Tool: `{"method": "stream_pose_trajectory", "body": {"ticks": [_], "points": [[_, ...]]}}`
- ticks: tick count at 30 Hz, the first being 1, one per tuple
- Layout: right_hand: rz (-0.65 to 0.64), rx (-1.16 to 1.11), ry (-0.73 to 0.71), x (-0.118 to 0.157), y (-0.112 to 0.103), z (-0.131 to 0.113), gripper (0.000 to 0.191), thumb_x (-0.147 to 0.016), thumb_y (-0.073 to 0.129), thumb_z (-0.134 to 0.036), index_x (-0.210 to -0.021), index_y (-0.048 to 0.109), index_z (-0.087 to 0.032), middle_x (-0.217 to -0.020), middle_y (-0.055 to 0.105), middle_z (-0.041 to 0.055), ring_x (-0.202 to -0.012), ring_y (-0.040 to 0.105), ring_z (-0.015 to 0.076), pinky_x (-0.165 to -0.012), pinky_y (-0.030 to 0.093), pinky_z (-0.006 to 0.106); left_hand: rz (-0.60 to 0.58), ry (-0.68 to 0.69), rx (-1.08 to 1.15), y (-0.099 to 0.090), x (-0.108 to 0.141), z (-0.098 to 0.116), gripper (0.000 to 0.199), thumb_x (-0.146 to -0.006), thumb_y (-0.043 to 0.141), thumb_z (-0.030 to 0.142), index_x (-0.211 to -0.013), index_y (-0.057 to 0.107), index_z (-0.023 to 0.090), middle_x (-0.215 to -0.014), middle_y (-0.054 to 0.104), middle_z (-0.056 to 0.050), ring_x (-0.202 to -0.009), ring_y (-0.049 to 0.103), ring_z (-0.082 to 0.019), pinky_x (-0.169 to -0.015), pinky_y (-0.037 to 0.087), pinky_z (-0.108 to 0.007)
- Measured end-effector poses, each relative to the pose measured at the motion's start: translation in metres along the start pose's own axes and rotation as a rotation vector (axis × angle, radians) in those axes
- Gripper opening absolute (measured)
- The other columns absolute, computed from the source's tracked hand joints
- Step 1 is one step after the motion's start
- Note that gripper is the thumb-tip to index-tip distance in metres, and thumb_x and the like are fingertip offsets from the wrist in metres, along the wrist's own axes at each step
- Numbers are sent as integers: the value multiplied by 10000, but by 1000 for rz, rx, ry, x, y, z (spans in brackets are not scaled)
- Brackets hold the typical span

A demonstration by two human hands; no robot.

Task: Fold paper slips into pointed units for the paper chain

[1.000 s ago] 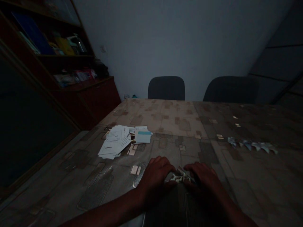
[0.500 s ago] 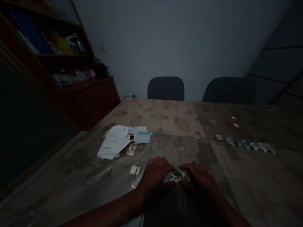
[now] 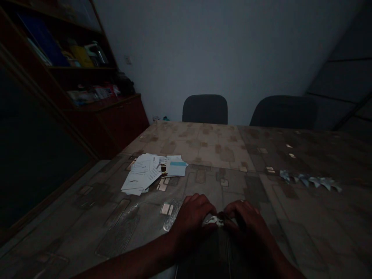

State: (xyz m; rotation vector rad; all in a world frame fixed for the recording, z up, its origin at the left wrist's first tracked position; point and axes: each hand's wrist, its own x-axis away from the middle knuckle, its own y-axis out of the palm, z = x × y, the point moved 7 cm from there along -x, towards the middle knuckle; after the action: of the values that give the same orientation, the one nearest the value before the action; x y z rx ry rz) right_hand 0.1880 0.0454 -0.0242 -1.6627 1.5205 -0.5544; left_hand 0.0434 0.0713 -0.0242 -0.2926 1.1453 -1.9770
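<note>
My left hand point(image 3: 196, 217) and my right hand point(image 3: 245, 219) meet close to the table's near edge. Between their thumbs and fingertips they pinch a small, crumpled or folded piece of patterned paper point(image 3: 214, 221), light with dark marks. The fingers cover much of it, so its full shape is hidden. Below the hands a dark, flat area point(image 3: 203, 257) shows; in this dim light I cannot make out what it is.
A loose stack of printed white papers point(image 3: 142, 174) lies to the left on the patterned tablecloth point(image 3: 203, 143). Several small, pointed folded-paper pieces point(image 3: 315, 181) form a row on the right. Two chairs point(image 3: 205, 109) stand behind the table, and a cabinet point(image 3: 116, 120) is at left.
The paper between my fingers has turned or been squeezed, and less of it shows. Both hands stay in nearly the same place. The whole view has shifted slightly.
</note>
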Motion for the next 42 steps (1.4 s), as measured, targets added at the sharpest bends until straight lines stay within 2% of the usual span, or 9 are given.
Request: {"method": "stream_pose_trajectory", "body": {"ticks": [5,11,14,18,22,28,32,38,42], "points": [[46,-89,3,1,-9,-7,94,-815,559,-191,-729,589,-215,-711,619,8,-705,576,199,-660,403,311,42,8,39,-4,1,2,253,-797,740,291,-1003,623,203,-960,633,-32,-916,536,-217,-794,349,-331],[110,-159,88,1,-16,-3,69,-795,566,-253,-793,628,-224,-744,630,12,-696,606,188,-636,449,285,128,-16,111,-13,1,1,97,-780,720,129,-817,650,185,-796,655,-3,-807,564,-181,-736,365,-294],[72,-193,81,0,-15,-5,132,-823,546,-276,-851,664,-224,-771,665,28,-717,630,195,-654,468,295,160,-27,197,-18,0,0,118,-770,693,77,-812,667,184,-740,651,6,-752,575,-166,-699,387,-272],[17,-249,32,-2,-14,-8,210,-860,515,-287,-744,679,-226,-726,693,33,-702,640,198,-668,471,306,173,-54,297,-21,-1,-2,136,-757,685,74,-827,672,190,-733,644,13,-736,587,-163,-674,416,-260],[47,-247,43,-1,-17,-6,220,-828,569,-316,-651,655,-219,-646,660,16,-624,621,185,-599,452,279,167,-18,295,-19,-1,-2,160,-741,692,63,-842,656,180,-761,638,5,-769,591,-165,-684,424,-254],[82,-242,75,0,-16,-4,255,-793,601,-342,-574,581,-212,-575,614,-5,-544,558,162,-562,423,261,233,225,138,-27,2,16,97,-851,665,254,-915,649,183,-945,657,-53,-899,575,-198,-786,413,-312],[107,-257,144,-1,-15,-1,233,-745,607,-333,-562,532,-211,-560,587,-16,-547,536,156,-551,405,250,303,229,-22,-35,4,26,139,-891,613,332,-927,658,205,-892,639,-52,-855,553,-206,-748,378,-322],[118,-270,159,1,-12,2,231,-718,616,-341,-566,500,-212,-558,533,-33,-533,482,138,-559,403,246,217,158,51,-25,3,23,168,-871,645,347,-921,615,190,-840,658,-27,-802,554,-196,-729,365,-310],[79,-334,216,2,-4,11,224,-744,597,-358,-599,518,-206,-571,515,-36,-551,478,137,-530,379,229,179,83,142,-19,2,14,101,-856,673,245,-929,617,204,-800,663,10,-780,563,-175,-742,373,-289]]}}
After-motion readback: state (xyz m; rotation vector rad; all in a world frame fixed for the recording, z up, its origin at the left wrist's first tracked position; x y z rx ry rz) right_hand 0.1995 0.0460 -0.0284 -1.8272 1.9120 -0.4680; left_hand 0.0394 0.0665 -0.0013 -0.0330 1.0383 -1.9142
